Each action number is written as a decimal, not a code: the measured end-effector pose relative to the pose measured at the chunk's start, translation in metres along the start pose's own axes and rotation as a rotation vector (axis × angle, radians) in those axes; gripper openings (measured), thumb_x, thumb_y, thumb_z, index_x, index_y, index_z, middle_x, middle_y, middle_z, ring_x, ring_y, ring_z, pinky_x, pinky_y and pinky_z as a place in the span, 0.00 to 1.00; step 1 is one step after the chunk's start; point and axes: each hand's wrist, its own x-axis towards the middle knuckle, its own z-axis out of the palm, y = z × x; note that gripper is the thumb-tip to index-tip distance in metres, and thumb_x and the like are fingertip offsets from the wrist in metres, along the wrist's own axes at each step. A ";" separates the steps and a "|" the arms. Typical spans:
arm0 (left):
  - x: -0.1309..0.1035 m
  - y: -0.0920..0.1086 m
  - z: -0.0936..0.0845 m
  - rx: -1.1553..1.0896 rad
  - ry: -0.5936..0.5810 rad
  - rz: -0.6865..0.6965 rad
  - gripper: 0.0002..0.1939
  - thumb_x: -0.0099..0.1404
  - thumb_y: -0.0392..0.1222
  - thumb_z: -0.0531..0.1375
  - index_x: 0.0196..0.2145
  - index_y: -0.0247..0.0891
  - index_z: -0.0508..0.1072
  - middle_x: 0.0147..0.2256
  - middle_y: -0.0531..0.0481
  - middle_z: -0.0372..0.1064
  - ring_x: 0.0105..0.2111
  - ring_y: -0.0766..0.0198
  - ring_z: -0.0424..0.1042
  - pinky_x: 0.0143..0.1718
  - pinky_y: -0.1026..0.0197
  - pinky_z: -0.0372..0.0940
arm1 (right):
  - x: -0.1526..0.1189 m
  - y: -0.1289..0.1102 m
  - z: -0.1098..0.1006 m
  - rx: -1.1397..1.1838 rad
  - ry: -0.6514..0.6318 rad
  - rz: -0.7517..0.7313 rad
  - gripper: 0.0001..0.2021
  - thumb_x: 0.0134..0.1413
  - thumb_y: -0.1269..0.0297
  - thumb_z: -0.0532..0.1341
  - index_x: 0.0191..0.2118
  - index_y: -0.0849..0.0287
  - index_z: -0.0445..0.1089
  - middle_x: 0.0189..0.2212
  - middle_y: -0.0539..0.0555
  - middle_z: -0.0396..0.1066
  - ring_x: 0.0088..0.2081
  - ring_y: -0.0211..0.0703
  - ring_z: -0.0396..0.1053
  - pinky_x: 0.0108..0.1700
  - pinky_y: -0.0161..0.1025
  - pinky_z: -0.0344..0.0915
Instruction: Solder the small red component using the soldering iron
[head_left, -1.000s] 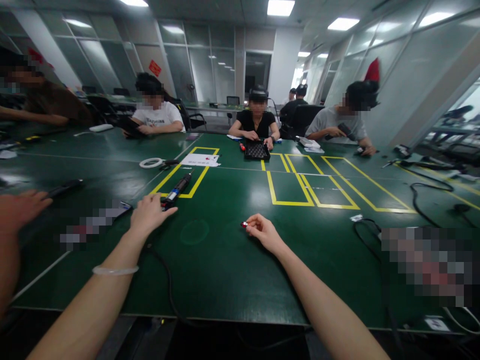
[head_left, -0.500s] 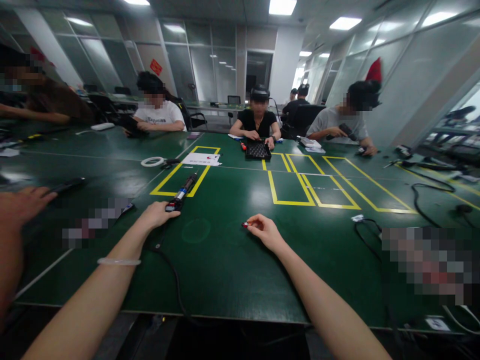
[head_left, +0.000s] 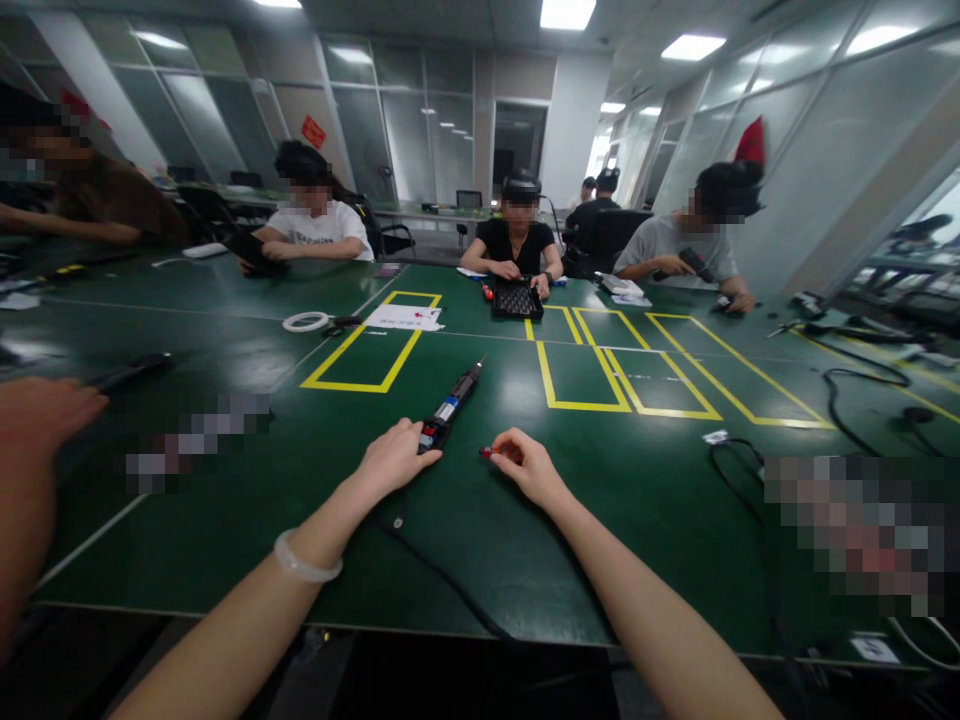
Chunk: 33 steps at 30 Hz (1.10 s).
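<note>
My left hand (head_left: 394,460) grips the rear end of a dark pen-shaped tool (head_left: 452,402) with a blue and white middle, its thin tip pointing away and to the right. A black cable (head_left: 450,580) trails from near that hand towards the table's front edge. To the right, my right hand (head_left: 529,465) pinches a small red and dark piece (head_left: 487,453) between thumb and fingertips. The piece is too small to make out in detail. A gap of bare table separates it from the tool.
Yellow tape outlines (head_left: 585,406) mark the green table (head_left: 420,545). A white sheet (head_left: 403,317) and a white coil (head_left: 305,322) lie farther back. Another person's hand (head_left: 67,415) is at the left. Across the table, a person handles a black tray (head_left: 517,299).
My left hand has moved right with the pen-shaped tool, closer to my right hand, and the cable has shifted along. My right hand has barely moved.
</note>
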 end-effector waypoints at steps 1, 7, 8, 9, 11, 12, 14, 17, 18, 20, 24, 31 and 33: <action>-0.002 0.009 0.002 0.005 0.007 0.028 0.25 0.61 0.58 0.54 0.48 0.38 0.69 0.44 0.40 0.66 0.43 0.51 0.70 0.38 0.56 0.64 | 0.000 -0.001 0.000 -0.035 0.003 -0.020 0.04 0.56 0.64 0.60 0.37 0.57 0.67 0.31 0.50 0.66 0.29 0.37 0.61 0.32 0.34 0.59; -0.012 0.054 0.007 0.039 0.039 0.137 0.21 0.62 0.53 0.56 0.49 0.38 0.67 0.44 0.40 0.66 0.43 0.51 0.70 0.39 0.56 0.63 | -0.002 -0.005 0.000 -0.237 -0.031 -0.095 0.02 0.58 0.66 0.58 0.36 0.57 0.66 0.33 0.51 0.63 0.30 0.38 0.62 0.35 0.35 0.59; -0.014 0.059 0.007 0.035 0.032 0.150 0.21 0.62 0.52 0.56 0.49 0.38 0.67 0.44 0.39 0.66 0.43 0.51 0.70 0.39 0.56 0.63 | -0.002 -0.005 0.001 -0.266 -0.040 -0.101 0.01 0.58 0.67 0.58 0.36 0.57 0.66 0.33 0.51 0.63 0.30 0.38 0.62 0.35 0.35 0.60; -0.016 0.062 0.007 0.031 0.025 0.163 0.21 0.62 0.51 0.56 0.49 0.37 0.67 0.44 0.39 0.66 0.42 0.51 0.70 0.39 0.56 0.63 | -0.002 -0.005 0.002 -0.294 -0.048 -0.104 0.01 0.58 0.67 0.58 0.36 0.57 0.66 0.34 0.51 0.63 0.31 0.38 0.63 0.35 0.35 0.60; -0.018 0.067 0.006 0.025 0.017 0.185 0.21 0.63 0.50 0.56 0.50 0.37 0.66 0.44 0.39 0.66 0.42 0.51 0.70 0.39 0.56 0.63 | -0.003 -0.005 0.004 -0.347 -0.058 -0.111 0.01 0.58 0.68 0.58 0.36 0.56 0.67 0.35 0.52 0.64 0.33 0.40 0.64 0.35 0.35 0.60; -0.019 0.068 0.006 0.025 0.018 0.191 0.21 0.63 0.50 0.56 0.50 0.37 0.66 0.45 0.38 0.66 0.42 0.52 0.70 0.39 0.56 0.63 | -0.003 -0.005 0.005 -0.374 -0.058 -0.116 0.02 0.57 0.68 0.59 0.37 0.56 0.67 0.36 0.52 0.65 0.34 0.41 0.64 0.36 0.35 0.60; -0.019 0.069 0.006 0.022 0.026 0.197 0.20 0.63 0.50 0.57 0.50 0.37 0.66 0.45 0.39 0.66 0.42 0.52 0.70 0.39 0.56 0.63 | -0.003 -0.005 0.006 -0.420 -0.045 -0.128 0.03 0.56 0.68 0.60 0.37 0.55 0.68 0.39 0.53 0.66 0.38 0.43 0.65 0.39 0.37 0.62; -0.019 0.069 0.006 0.014 0.032 0.201 0.19 0.62 0.49 0.57 0.48 0.38 0.67 0.44 0.40 0.66 0.42 0.52 0.70 0.38 0.57 0.63 | -0.003 -0.003 0.005 -0.427 -0.043 -0.143 0.04 0.55 0.68 0.62 0.37 0.55 0.70 0.41 0.54 0.66 0.42 0.44 0.66 0.42 0.38 0.63; -0.019 0.068 0.006 0.011 0.034 0.203 0.19 0.62 0.49 0.58 0.48 0.38 0.67 0.44 0.39 0.66 0.42 0.52 0.70 0.38 0.56 0.64 | -0.002 -0.002 0.005 -0.413 -0.056 -0.145 0.04 0.55 0.69 0.62 0.37 0.55 0.70 0.40 0.54 0.67 0.41 0.44 0.66 0.42 0.38 0.63; -0.019 0.069 0.006 0.012 0.040 0.209 0.20 0.61 0.49 0.58 0.49 0.38 0.67 0.44 0.39 0.66 0.42 0.52 0.70 0.38 0.56 0.64 | -0.001 0.001 0.004 -0.384 -0.081 -0.153 0.04 0.55 0.70 0.61 0.37 0.56 0.71 0.37 0.54 0.68 0.40 0.44 0.67 0.41 0.38 0.63; -0.021 0.073 0.008 0.050 0.058 0.200 0.21 0.62 0.47 0.58 0.50 0.36 0.66 0.45 0.38 0.66 0.42 0.51 0.69 0.38 0.56 0.63 | 0.000 0.006 0.006 -0.382 -0.075 -0.170 0.04 0.57 0.71 0.59 0.35 0.56 0.70 0.35 0.54 0.68 0.38 0.44 0.67 0.40 0.38 0.63; -0.020 0.083 0.017 0.091 0.129 0.164 0.25 0.62 0.51 0.59 0.52 0.32 0.65 0.44 0.35 0.66 0.44 0.47 0.68 0.39 0.54 0.63 | 0.002 0.003 0.006 -0.354 -0.065 -0.158 0.05 0.57 0.72 0.58 0.32 0.57 0.69 0.33 0.53 0.68 0.36 0.43 0.67 0.38 0.37 0.62; -0.019 0.084 0.022 0.090 0.156 0.143 0.28 0.63 0.52 0.57 0.54 0.31 0.64 0.44 0.33 0.66 0.44 0.46 0.67 0.39 0.53 0.63 | 0.002 -0.001 0.004 -0.332 -0.064 -0.149 0.05 0.57 0.72 0.58 0.31 0.58 0.69 0.32 0.53 0.68 0.34 0.42 0.67 0.37 0.36 0.61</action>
